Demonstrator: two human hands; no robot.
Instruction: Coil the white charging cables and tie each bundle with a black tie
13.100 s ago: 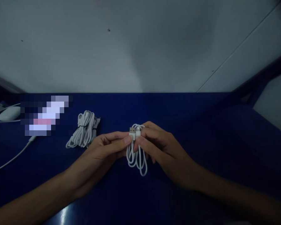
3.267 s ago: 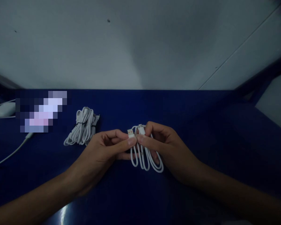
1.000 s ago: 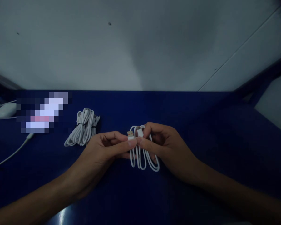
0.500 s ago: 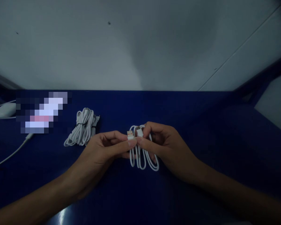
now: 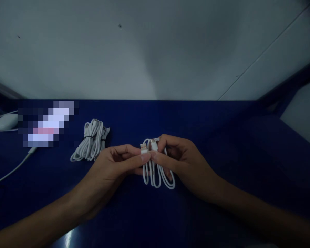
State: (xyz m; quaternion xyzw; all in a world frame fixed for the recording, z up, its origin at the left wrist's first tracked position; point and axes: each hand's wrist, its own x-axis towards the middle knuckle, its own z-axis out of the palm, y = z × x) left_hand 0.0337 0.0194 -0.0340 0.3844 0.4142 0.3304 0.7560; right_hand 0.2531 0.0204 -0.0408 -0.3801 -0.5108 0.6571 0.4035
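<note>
A looped white USB cable (image 5: 156,177) is gripped between both hands above the blue table. My left hand (image 5: 119,162) is closed on its left side, thumb pressed just below a flat USB plug (image 5: 143,148) that points up. My right hand (image 5: 183,158) pinches the right side of the loops, its thumb tip meeting the left thumb. A second connector (image 5: 154,144) sticks up by the right fingers. Behind my left wrist lies a pile of bundled white cables (image 5: 93,139), bound with thin black ties.
On the left, a blurred-out bright object (image 5: 51,124) has a white cord (image 5: 15,170) plugged into it. A rounded white object (image 5: 5,121) sits farther left. The blue table (image 5: 155,217) meets a grey-white panel (image 5: 93,62) at the back.
Almost nothing differs. Both hands keep the same hold on the cable, and the pile has not moved.
</note>
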